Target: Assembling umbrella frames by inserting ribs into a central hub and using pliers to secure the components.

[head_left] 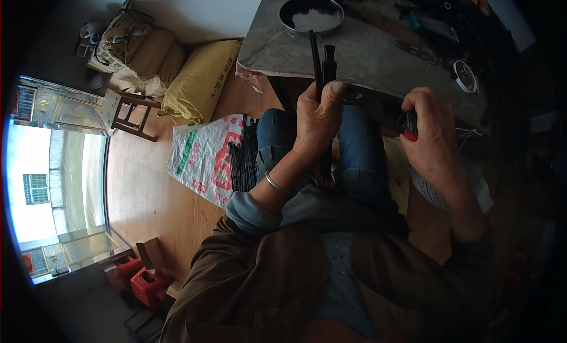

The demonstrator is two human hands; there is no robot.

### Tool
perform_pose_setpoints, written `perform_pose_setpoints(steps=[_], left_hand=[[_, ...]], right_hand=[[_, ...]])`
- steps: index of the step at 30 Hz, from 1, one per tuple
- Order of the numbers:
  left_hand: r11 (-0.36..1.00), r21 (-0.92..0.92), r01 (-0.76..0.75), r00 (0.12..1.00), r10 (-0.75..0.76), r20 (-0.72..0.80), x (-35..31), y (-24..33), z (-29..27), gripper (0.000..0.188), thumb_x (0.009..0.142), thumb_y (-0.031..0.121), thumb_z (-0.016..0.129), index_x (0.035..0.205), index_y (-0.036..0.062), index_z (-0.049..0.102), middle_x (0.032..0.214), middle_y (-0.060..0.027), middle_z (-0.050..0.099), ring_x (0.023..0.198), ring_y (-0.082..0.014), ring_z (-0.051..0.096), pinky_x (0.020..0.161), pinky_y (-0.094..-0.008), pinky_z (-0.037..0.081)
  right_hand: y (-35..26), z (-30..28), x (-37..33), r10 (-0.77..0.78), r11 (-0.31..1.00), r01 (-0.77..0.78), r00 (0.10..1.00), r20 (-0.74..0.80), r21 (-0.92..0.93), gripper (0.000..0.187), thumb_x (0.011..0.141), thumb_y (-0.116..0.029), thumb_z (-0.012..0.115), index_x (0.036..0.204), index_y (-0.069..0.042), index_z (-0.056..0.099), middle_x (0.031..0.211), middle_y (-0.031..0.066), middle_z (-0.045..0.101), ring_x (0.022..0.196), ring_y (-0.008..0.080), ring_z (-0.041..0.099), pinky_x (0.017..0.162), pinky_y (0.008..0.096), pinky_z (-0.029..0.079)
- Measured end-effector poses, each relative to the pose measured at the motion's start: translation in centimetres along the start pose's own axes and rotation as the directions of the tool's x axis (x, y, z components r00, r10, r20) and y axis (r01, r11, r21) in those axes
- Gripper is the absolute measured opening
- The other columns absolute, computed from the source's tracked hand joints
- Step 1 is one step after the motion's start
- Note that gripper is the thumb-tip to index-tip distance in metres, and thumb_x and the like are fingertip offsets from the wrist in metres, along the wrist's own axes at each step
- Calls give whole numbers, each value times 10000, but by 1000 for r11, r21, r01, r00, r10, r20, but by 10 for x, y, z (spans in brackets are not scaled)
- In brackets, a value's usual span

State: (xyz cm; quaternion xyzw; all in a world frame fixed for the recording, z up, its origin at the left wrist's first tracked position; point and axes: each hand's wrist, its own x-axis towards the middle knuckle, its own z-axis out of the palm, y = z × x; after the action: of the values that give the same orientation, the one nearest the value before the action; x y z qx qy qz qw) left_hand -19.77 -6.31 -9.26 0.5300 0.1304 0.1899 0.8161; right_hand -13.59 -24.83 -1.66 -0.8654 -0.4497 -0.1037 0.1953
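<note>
My left hand [319, 115] is closed around black rods [329, 68], held upright in front of my lap. One is thin and plain; another is thicker with a knob-like top. Their lower part is mostly hidden behind my wrist and forearm. My right hand [434, 133], apart from it to the right, is wrapped round a small tool with a red and black handle [409, 133]. Its working end is too dark to make out. Beside my left leg, a bundle of thin black rods [243, 160] lies on a white printed woven sack [192, 160].
Ahead stands a grey table [274, 47] bearing a dark-rimmed bowl [313, 28] with white material in it, a round tin [465, 77] and dark clutter [431, 24]. A yellow sack [201, 80] and wooden stool [134, 119] stand left. Red containers [147, 285] are at lower left.
</note>
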Motion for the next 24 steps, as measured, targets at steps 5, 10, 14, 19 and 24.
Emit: perform_pose_setpoints(steps=[5,10,14,19,24], left_hand=[[1000,4,6,1000,-6,-30,2,-2,0,343,891,375,651,797,57,560,610,87,436,536,-3,371,466,-179,289],[999,-31,12,999,-14,-46,1,4,5,357,884,390,656,800,55,566,632,86,453,552,-3,385,470,-181,291],[998,46,-41,999,39,30,3,-1,-6,409,889,491,594,854,83,593,573,19,534,397,-45,417,353,-192,276],[996,-15,89,996,-89,-11,0,3,-2,360,895,398,638,784,65,558,598,79,441,510,-8,386,446,-184,283],[998,-26,56,998,-57,-19,0,4,-1,374,897,411,629,782,63,555,594,76,443,497,-8,386,436,-183,279]], right_hand=[[-4,13,-15,93,987,-92,996,-1,129,429,641,107,678,964,-75,464,913,90,524,846,267,596,719,373,480],[-5,28,-25,150,931,-139,989,-6,338,412,680,65,725,972,-62,465,903,88,539,755,251,624,627,355,507],[-7,29,-26,138,932,-122,990,-22,340,412,689,51,736,976,-63,465,908,83,547,762,249,633,623,349,511],[-5,43,-32,146,963,-115,982,-116,245,435,674,37,759,973,-64,460,839,78,558,729,238,632,621,356,506],[-5,58,-38,180,914,-136,980,-82,382,444,696,-2,763,1041,-47,487,907,98,616,822,252,664,670,335,536]])
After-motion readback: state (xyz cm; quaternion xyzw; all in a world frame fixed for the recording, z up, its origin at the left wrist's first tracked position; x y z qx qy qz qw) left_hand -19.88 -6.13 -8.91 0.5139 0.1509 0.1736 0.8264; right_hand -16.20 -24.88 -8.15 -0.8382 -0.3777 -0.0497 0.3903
